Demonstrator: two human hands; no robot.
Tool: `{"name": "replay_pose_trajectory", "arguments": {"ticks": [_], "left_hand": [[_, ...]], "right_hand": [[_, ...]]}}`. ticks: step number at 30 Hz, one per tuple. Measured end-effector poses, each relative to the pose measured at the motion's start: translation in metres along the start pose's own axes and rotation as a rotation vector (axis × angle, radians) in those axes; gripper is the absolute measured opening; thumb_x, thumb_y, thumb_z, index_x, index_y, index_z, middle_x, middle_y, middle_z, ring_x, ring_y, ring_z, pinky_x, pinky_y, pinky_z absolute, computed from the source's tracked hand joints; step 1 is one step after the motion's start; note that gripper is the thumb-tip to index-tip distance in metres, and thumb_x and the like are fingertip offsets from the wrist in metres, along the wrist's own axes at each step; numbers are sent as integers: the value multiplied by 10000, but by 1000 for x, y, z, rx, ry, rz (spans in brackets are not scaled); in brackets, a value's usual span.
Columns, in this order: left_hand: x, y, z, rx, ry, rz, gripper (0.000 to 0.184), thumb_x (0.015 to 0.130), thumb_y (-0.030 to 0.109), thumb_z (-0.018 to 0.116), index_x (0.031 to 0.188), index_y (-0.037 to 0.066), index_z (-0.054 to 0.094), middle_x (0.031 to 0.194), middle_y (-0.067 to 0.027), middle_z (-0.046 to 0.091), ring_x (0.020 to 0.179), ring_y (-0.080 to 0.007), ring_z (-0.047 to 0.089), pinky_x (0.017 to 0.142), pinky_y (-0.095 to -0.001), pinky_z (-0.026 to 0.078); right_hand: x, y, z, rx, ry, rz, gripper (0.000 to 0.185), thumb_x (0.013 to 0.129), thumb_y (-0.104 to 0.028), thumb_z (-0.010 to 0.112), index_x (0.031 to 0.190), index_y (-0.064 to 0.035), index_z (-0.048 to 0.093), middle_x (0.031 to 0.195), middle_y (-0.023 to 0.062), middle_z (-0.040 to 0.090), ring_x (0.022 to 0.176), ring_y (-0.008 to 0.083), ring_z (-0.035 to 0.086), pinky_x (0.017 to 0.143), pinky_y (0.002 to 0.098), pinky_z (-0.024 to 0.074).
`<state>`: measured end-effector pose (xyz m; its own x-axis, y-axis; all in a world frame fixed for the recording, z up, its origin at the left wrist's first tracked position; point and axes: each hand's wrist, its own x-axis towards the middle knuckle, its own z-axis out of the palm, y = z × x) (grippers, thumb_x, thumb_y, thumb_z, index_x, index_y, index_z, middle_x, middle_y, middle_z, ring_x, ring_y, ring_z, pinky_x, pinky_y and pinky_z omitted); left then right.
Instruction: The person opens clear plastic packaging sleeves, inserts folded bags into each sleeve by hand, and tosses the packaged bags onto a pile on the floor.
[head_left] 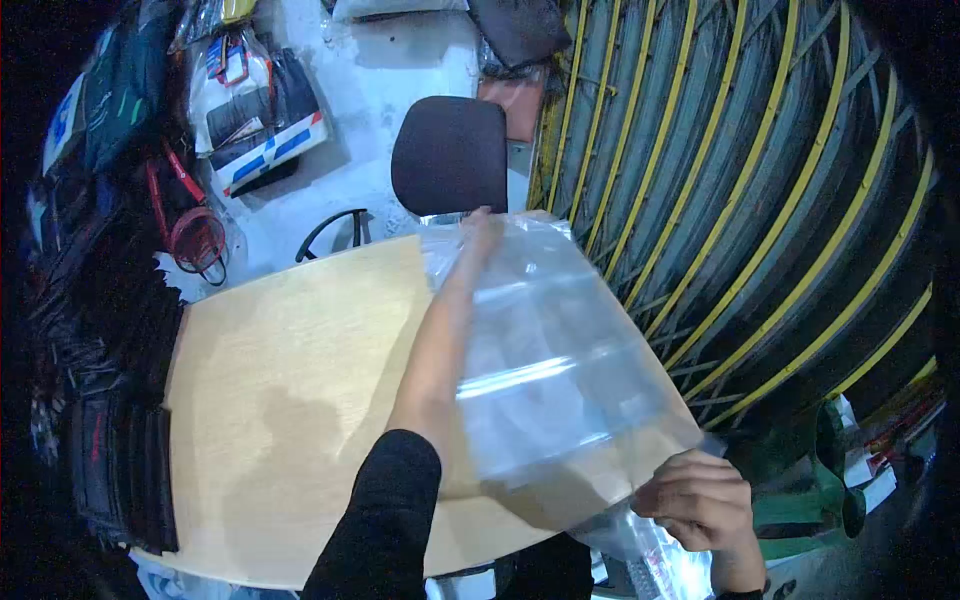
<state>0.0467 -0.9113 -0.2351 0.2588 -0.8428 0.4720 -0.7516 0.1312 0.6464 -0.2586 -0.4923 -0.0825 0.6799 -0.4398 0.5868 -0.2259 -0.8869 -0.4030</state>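
Note:
A large clear plastic sheet (pixel 545 345) with several cross creases lies over the right part of the wooden table (pixel 270 370). I cannot tell whether it is a bag. My left arm, in a black sleeve, reaches across the table along the sheet's left side. At the sheet's far end, my left hand (pixel 482 232) is somewhat blurred and looks closed on the plastic. Near the table's front right corner, my right hand (pixel 698 497) has its fingers curled round the near end of the sheet. More shiny plastic (pixel 650 550) hangs below that hand, past the table edge.
Stacked black packages (pixel 120 470) line the table's left edge. Beyond the far edge stands a dark chair (pixel 450 155). A rack with yellow-edged curved bars (pixel 740 190) fills the right side. A green container (pixel 810 490) stands at lower right. Bagged goods (pixel 255 110) lie at far left.

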Motion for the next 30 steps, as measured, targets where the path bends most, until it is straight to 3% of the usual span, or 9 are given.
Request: {"name": "replay_pose_trajectory", "arguments": {"ticks": [3, 7, 9, 16, 19, 21, 25, 27, 30], "left_hand": [[-8, 11, -17, -133, -30, 136, 485, 739, 224, 632, 1176, 16, 594, 1101, -194, 635, 1045, -306, 601, 937, -390, 449], [-16, 55, -100, -1095, -344, -329, 377, 897, 200, 532, 1216, -1, 518, 1024, -195, 624, 848, -268, 668, 704, -359, 570], [-25, 67, -158, -1087, -376, -338, 319, 950, 173, 430, 1204, 0, 513, 983, -172, 625, 840, -289, 663, 701, -384, 574], [-79, -153, -284, -656, -163, 77, 305, 927, 281, 509, 1076, 31, 601, 854, -46, 645, 817, -149, 633, 675, -275, 503], [-183, -218, -367, 901, -178, 271, 228, 833, 108, 529, 1021, -6, 589, 938, -176, 638, 908, -282, 625, 742, -408, 493], [-259, -237, -412, 653, -356, 37, 212, 822, 72, 501, 998, -18, 579, 974, -238, 621, 927, -341, 611, 779, -468, 477], [-407, -82, -482, 344, -199, -488, 297, 845, 94, 532, 1108, -41, 561, 1022, -257, 611, 973, -319, 616, 771, -387, 492], [-464, -53, -479, 164, 183, -514, 345, 826, 88, 586, 1153, -18, 561, 1042, -231, 616, 977, -319, 617, 754, -353, 493], [-487, 18, -456, 441, 364, -31, 342, 808, 76, 611, 1144, 26, 578, 1012, -174, 623, 957, -323, 616, 766, -389, 487]], "right_hand": [[3, 0, -1, 47, 19, 53, 169, 742, -124, 718, 871, -30, 663, 827, 96, 682, 759, 251, 667, 712, 362, 533], [9, 4, 8, 171, -18, 55, 159, 733, -91, 714, 873, -23, 678, 827, 101, 683, 759, 258, 667, 706, 365, 524], [21, -1, 19, 210, -63, -20, 169, 736, -67, 710, 898, -24, 680, 829, 106, 683, 757, 252, 664, 701, 357, 517], [77, -36, 96, 336, -159, -201, 169, 800, -107, 665, 964, -66, 674, 813, 73, 667, 742, 247, 635, 683, 339, 507], [101, -49, 158, 389, -149, -183, 132, 824, -127, 649, 941, -69, 672, 827, 78, 670, 746, 253, 636, 681, 351, 509], [112, -59, 201, 354, -116, -177, 122, 823, -131, 661, 917, -54, 671, 852, 99, 676, 739, 258, 644, 686, 362, 512], [125, -84, 270, 191, -246, 0, 123, 838, -181, 633, 890, -69, 640, 836, 95, 667, 769, 267, 648, 691, 370, 521], [124, -91, 295, 172, -287, 27, 132, 837, -200, 628, 872, -73, 630, 820, 89, 661, 775, 275, 647, 693, 374, 523], [123, -98, 310, 204, -313, 51, 170, 829, -154, 623, 980, -83, 589, 829, 111, 656, 786, 289, 649, 695, 382, 520]]}}
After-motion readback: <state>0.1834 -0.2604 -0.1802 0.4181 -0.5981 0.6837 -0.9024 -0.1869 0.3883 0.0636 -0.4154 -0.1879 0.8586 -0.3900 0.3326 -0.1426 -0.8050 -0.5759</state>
